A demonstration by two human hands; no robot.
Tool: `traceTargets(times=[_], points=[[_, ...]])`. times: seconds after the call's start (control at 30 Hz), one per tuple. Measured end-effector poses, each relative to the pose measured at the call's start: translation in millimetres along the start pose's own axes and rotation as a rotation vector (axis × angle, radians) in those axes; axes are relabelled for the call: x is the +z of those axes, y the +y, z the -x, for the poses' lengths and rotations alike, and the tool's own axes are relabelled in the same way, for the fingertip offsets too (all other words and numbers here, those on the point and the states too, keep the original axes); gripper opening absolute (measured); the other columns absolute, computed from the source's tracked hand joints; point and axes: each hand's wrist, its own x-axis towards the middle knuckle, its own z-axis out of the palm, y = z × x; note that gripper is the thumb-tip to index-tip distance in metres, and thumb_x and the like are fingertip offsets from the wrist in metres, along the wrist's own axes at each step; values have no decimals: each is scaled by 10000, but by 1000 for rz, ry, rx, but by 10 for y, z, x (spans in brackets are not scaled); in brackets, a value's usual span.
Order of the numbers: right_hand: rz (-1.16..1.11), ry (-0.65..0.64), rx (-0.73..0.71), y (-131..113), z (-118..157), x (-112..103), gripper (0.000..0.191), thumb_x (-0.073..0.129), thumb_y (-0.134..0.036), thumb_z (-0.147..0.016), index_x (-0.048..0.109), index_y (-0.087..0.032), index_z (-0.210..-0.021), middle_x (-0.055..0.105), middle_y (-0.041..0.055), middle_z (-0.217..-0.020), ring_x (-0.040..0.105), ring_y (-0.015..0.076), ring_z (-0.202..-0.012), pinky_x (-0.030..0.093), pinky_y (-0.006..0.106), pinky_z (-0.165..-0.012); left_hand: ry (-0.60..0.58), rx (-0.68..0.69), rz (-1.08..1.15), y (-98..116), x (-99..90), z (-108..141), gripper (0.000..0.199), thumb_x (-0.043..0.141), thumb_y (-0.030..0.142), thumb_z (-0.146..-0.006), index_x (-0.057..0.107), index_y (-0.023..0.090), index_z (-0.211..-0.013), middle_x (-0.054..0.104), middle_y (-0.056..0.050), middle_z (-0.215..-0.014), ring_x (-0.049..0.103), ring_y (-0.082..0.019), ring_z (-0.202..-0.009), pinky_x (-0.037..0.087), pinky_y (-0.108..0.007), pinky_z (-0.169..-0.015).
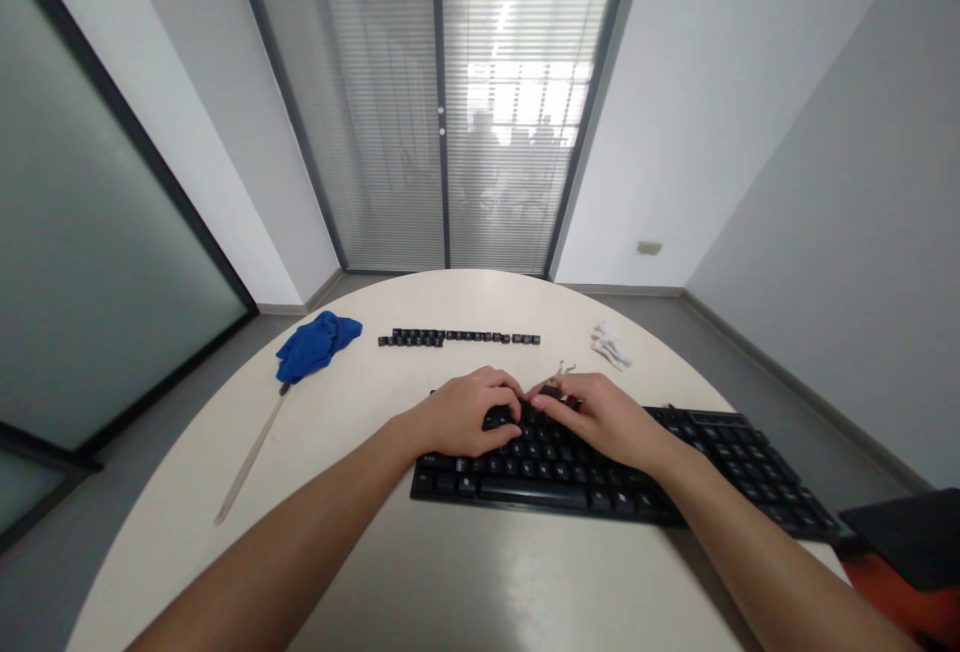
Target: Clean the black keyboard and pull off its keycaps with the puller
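A black keyboard [532, 492] lies across the right part of the round table, letter keys showing between my hands. My left hand [472, 414] rests on its left side with bent fingers, thumb and forefinger apart over the keys. Over the upper rows, my right hand [600, 417] is closed on a small wire tool that looks like a keycap puller [561, 370]; its thin bent ends stick up past the fingers. A black keycap [551, 392] shows at the right fingertips. My fingers partly hide the upper keys.
Rows of loose black keycaps [480, 336] lie beyond the keyboard. A blue cloth [315, 344] and a long thin pale stick [251, 457] are at the left. Crumpled white material [611, 344] lies at the back right. A black and orange chair [904, 542] stands beside the table [390, 572].
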Motion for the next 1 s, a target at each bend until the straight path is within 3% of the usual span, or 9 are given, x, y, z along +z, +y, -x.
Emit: traceTargets(times=[0.3,0.53,0.7,1.0], points=[[-39,-39,95,28,-1,-32,412,506,-529,-948,741,-205,-849,741,23,-786,639,203,-715,459,299,-671,-5,7,-2,-11,15,-2,108,648,270,-850,650,214,-942,649,-54,-1134,574,-218,-1094,467,-358,-986],[-175,-23,104,139,-52,12,414,499,-507,-959,735,-199,-816,759,33,-848,688,215,-827,485,326,-823,-7,6,3,-15,22,-7,94,641,272,-857,648,214,-931,652,-54,-1134,573,-217,-1095,459,-358,-989],[-205,11,114,175,-70,48,428,507,-519,-951,735,-192,-797,760,42,-832,687,212,-824,486,323,-821,-7,6,6,-1,11,-9,115,629,284,-872,637,210,-959,660,-53,-1116,572,-215,-1091,454,-355,-990],[-248,90,143,182,-92,69,464,497,-560,-942,744,-179,-848,763,58,-863,691,212,-829,505,330,-815,32,-127,35,-24,40,-8,260,622,368,-894,596,217,-1104,665,-59,-1108,604,-227,-1042,478,-377,-938]])
